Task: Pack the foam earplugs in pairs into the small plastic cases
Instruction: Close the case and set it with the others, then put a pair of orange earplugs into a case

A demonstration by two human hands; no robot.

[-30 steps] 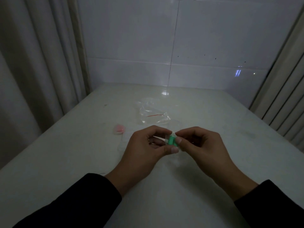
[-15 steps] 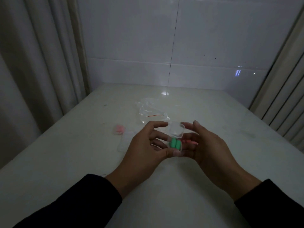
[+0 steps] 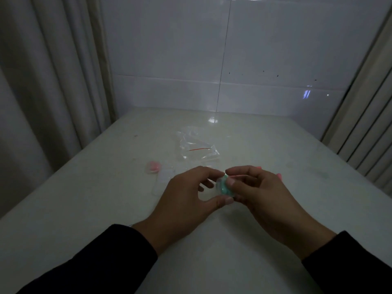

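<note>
Both hands now pinch the clear case [image 3: 225, 186] of green earplugs [image 3: 224, 188] above the table's [image 3: 275, 158] middle: left hand [image 3: 186, 200] thumb under it, right hand [image 3: 261, 196] fingertips pressing its previously raised lid down.

You have one view only — a wide-angle head camera, looking forward and down over the white table [image 3: 106, 209] toward the tiled wall [image 3: 275, 49]. It sits close above both forearms — curtains frame either edge.
</note>
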